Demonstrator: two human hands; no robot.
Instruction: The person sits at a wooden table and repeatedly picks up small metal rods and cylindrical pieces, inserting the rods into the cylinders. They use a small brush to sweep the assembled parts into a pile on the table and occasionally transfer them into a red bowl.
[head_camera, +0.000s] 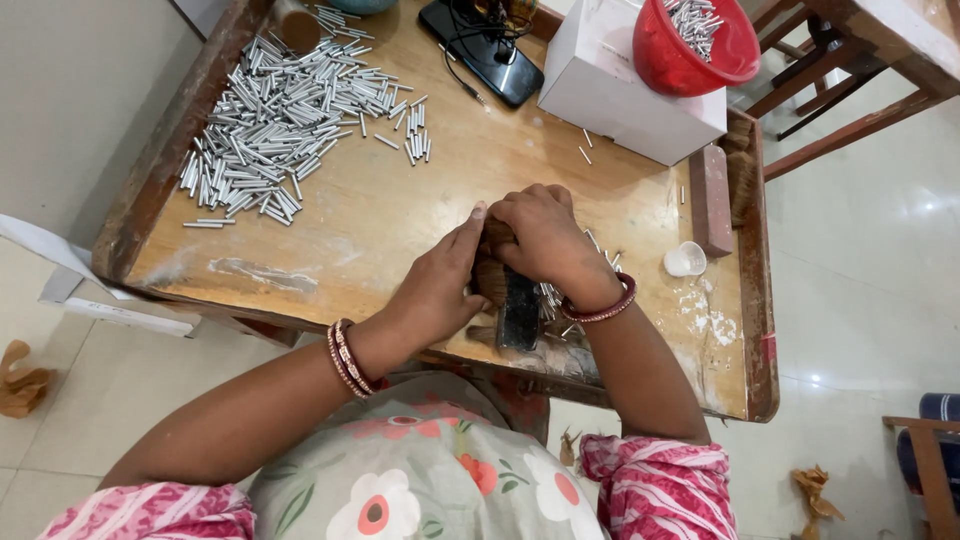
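Both my hands meet at the near edge of a wooden table (370, 215). My left hand (435, 285) presses against a bundle of brown fibres (490, 280), fingers closed along its side. My right hand (540, 235) is curled over the top of the same bundle. Below the hands a dark rectangular block (518, 315) stands at the table edge. A few short silver metal tubes (550, 300) lie just right of the block, partly under my right wrist. What lies beneath my palms is hidden.
A large heap of silver tubes (280, 110) covers the table's far left. At the back are a black phone with cable (485, 50), a white box (625, 90) bearing a red bowl (700, 45) of tubes. A brick-like block (710, 195) and small white cup (686, 260) sit right.
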